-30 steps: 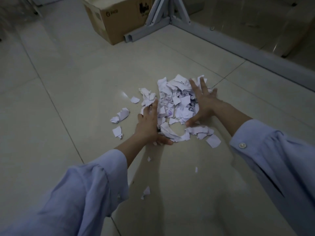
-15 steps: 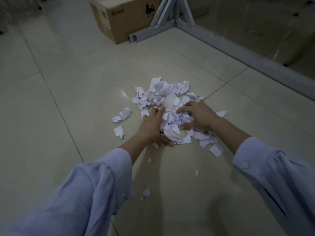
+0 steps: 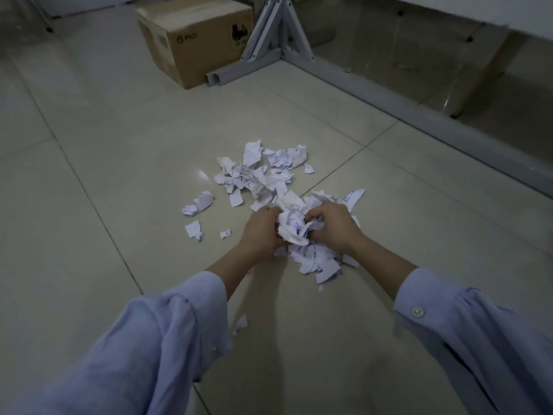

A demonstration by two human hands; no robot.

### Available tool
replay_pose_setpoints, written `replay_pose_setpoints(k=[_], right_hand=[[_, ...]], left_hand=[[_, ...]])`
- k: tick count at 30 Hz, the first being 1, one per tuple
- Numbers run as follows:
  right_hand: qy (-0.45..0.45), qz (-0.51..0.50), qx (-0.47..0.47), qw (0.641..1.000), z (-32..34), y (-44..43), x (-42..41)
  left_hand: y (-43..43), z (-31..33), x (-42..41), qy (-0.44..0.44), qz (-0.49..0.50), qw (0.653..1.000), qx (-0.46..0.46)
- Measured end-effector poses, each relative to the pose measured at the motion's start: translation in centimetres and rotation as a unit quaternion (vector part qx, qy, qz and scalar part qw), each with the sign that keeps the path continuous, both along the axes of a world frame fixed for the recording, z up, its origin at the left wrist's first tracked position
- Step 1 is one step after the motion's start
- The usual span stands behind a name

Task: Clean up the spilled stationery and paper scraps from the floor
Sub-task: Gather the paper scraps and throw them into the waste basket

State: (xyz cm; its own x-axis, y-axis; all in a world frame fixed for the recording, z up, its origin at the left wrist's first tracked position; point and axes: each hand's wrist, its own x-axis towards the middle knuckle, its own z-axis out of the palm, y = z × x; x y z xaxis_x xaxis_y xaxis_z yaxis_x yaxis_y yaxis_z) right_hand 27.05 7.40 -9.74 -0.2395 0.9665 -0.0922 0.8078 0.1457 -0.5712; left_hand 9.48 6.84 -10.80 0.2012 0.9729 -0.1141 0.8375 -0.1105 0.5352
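Note:
A heap of torn white paper scraps (image 3: 260, 175) lies on the tiled floor, some with blue writing. My left hand (image 3: 261, 232) and my right hand (image 3: 333, 224) curl inward toward each other and grip a crumpled bunch of scraps (image 3: 294, 227) between them, near the front of the heap. More scraps (image 3: 320, 262) lie under and in front of my hands. Loose pieces sit off to the left (image 3: 199, 203) and one near my left sleeve (image 3: 241, 323). No stationery shows.
A cardboard box (image 3: 191, 43) stands at the back beside a grey metal table frame (image 3: 269, 58), whose floor bar (image 3: 419, 115) runs along the right. The pale tiled floor (image 3: 89, 205) stretches out to the left.
My right hand has pulled back from the far side of the heap toward my left hand. Both hands have curled from flat to gripping a bunch of scraps. The heap is drawn nearer.

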Motion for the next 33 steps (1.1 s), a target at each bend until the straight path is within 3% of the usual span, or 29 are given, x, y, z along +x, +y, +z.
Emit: replay_pose_setpoints(k=[4, 33], right_hand=[[0.056, -0.042, -0.018, 0.997, 0.9, -1.9, 0.8], [0.091, -0.217, 0.007, 0.972, 21.8, -12.9, 15.1]], left_hand=[[-0.8, 1.4, 1.0, -0.011, -0.005, 1.0, -0.008], [-6.9, 21.7, 17.1, -0.057, -0.176, 0.975, 0.126]])
